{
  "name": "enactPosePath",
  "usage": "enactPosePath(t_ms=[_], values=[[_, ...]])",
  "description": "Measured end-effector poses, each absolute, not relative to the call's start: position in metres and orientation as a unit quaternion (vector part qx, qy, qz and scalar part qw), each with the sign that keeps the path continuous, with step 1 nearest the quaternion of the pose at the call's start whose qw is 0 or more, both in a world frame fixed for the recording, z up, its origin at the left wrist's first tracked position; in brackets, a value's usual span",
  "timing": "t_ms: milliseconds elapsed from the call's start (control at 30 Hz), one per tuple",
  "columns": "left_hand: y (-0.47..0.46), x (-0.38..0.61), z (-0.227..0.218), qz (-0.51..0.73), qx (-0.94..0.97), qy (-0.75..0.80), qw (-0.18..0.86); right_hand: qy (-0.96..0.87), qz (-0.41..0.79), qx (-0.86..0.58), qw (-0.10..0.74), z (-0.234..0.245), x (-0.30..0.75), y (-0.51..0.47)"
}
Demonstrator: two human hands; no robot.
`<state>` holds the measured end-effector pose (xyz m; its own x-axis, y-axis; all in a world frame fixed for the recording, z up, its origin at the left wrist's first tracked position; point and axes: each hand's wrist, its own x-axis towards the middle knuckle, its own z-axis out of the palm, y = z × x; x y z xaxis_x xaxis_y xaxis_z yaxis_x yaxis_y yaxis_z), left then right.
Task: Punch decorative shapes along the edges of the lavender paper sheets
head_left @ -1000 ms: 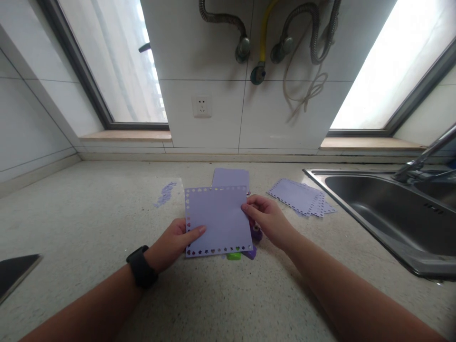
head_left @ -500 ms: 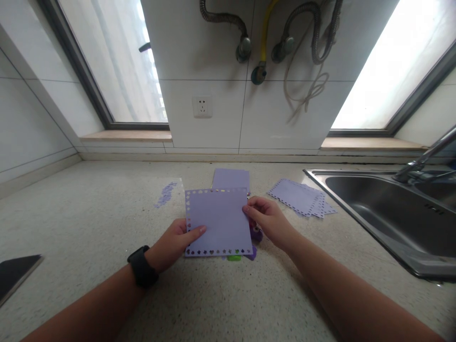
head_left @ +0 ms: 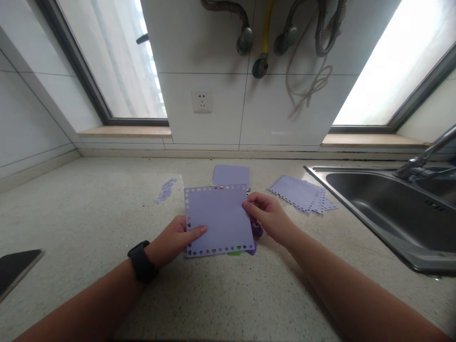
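Between my hands is a lilac sheet of paper, raised off the counter and facing me. Small shapes, such as hearts and stars, are punched along its top, left and bottom edges; its right edge looks plain. My left hand grips the left side, thumb on the front and fingers behind. My right hand pinches the right edge near the upper corner. Purple objects and a green piece peek out from behind the sheet, mostly hidden, so I cannot tell what they are.
Plain lilac sheets lie behind the held one. Several punched sheets are fanned out at the right, near the steel sink. Tiny lilac cuttings lie at the left. A dark flat object sits at the far left edge.
The sheet has tilted slightly, its lower right corner rising a little. Both hands keep their grip. The whole view has shifted slightly.
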<state>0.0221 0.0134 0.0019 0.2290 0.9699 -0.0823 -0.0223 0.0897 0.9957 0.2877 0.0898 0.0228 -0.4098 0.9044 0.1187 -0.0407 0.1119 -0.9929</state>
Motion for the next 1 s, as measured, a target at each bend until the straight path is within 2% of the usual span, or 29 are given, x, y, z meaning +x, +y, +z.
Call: enactPosePath(t_ms=[733,867,1000], values=[[0.014,0.023,0.003,0.428,0.484,0.456,0.613,-0.635,0.563,-0.352,0.394,0.023,0.29,0.088],[0.013,0.023,0.002,0.462,0.444,0.458,0.616,-0.647,0.542,-0.354,0.404,0.026,0.293,0.091],[0.016,0.025,0.001,0.548,0.389,0.462,0.579,-0.672,0.487,-0.362,0.424,0.03,0.3,0.095]])
